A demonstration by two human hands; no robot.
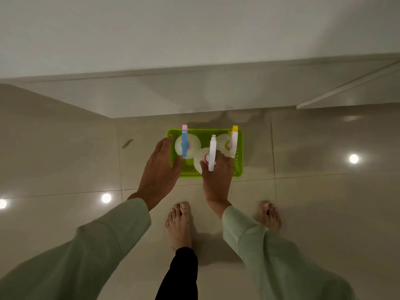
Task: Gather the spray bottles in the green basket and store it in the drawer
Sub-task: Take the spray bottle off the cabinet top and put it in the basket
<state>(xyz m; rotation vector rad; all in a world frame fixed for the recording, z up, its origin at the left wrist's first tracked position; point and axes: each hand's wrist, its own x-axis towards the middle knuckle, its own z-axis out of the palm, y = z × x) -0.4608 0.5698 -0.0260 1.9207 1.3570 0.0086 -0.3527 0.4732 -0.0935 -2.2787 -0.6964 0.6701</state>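
A green basket [239, 167] sits on the tiled floor in front of my bare feet. Three white spray bottles stand in it. The one with a blue trigger head [184, 144] is at the left, the one with a yellow-tipped head [233, 141] at the right. The one with a white head [212, 152] is in front, and my right hand [217, 178] is closed around its neck. My left hand [161, 169] lies over the basket's left rim with its fingers spread, close to the blue-headed bottle; whether it grips the rim is hidden.
A white cabinet front [194, 40] rises just beyond the basket, with a recessed base [194, 94] below it. Glossy beige floor tiles [324, 191] stretch to both sides and reflect ceiling lights. My feet [179, 224] stand right behind the basket.
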